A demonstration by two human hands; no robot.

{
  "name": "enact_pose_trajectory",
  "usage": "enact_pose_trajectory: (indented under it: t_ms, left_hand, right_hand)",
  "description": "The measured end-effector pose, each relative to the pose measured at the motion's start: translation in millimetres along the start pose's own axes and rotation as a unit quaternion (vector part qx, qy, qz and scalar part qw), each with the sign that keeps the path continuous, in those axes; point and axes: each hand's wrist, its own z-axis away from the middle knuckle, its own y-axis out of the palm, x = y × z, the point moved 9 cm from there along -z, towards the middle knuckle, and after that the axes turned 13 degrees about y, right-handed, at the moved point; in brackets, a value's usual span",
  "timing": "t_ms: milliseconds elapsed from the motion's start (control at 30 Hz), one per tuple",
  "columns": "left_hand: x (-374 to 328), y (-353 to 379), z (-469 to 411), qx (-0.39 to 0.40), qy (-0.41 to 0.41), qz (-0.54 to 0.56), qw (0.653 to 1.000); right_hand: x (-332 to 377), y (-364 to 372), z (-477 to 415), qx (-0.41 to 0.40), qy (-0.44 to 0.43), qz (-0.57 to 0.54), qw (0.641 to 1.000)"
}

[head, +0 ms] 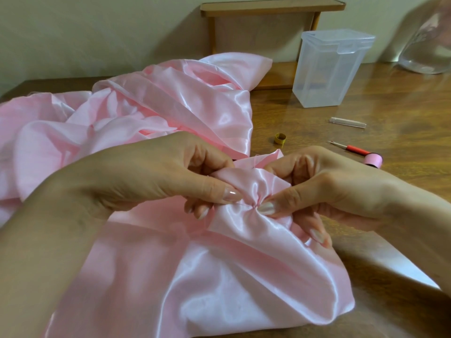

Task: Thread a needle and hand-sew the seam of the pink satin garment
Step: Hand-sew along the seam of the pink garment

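Note:
The pink satin garment (151, 113) lies bunched across the wooden table (366, 118) and spills toward me. A gathered fold of it is lifted between both hands. My left hand (166, 176) pinches the fold from the left with thumb and fingers. My right hand (324, 189) pinches it from the right, thumb tip beside a puckered stitch point (253, 204). A thin thread (240, 203) runs from the pucker toward my left thumb. The needle is not visible. A pink thread spool (373, 161) lies right of my right hand.
A clear plastic box (327, 69) stands at the back right, with a small wooden shelf (268, 8) behind it. A brass thimble (280, 138), a clear needle tube (347, 123) and a red-handled seam ripper (351, 148) lie on the table. A clear bottle (429, 45) is at far right.

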Motion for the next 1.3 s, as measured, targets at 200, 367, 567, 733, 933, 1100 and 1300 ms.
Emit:
enact_pose_trajectory:
  t_ms: [200,367,567,733,933,1100,1300]
  left_hand:
    - [-8.0,5.8,-1.5,0.019,0.008,0.038,0.999]
    - [-9.3,5.8,-2.6,-0.007,0.001,0.062,0.998]
    - [-11.2,10.1,-7.1,-0.051,-0.011,0.028,0.998]
    - [-9.5,13.1,-9.0,-0.073,-0.020,0.001,0.997]
    - [-15.1,8.1,-6.6,-0.054,-0.008,0.023,0.998]
    - [-18.1,2.9,-3.8,-0.039,0.009,0.045,0.998]
    - [-20.3,4.3,-1.1,0.003,0.036,0.068,0.997]
  right_hand:
    - [0.8,-1.6,-0.2,-0.019,0.000,0.019,1.000]
    - [2.2,-4.3,1.8,-0.066,-0.003,0.039,0.997]
    - [1.5,-11.2,1.4,-0.173,-0.033,0.066,0.982]
    - [0.2,-12.3,-0.7,-0.215,-0.051,0.092,0.971]
    - [0.6,-8.2,-2.4,-0.146,-0.050,0.020,0.988]
    - [0.4,-4.3,-1.7,-0.070,-0.035,-0.025,0.997]
    - [-3.4,-0.5,-3.6,0.007,-0.018,-0.059,0.998]
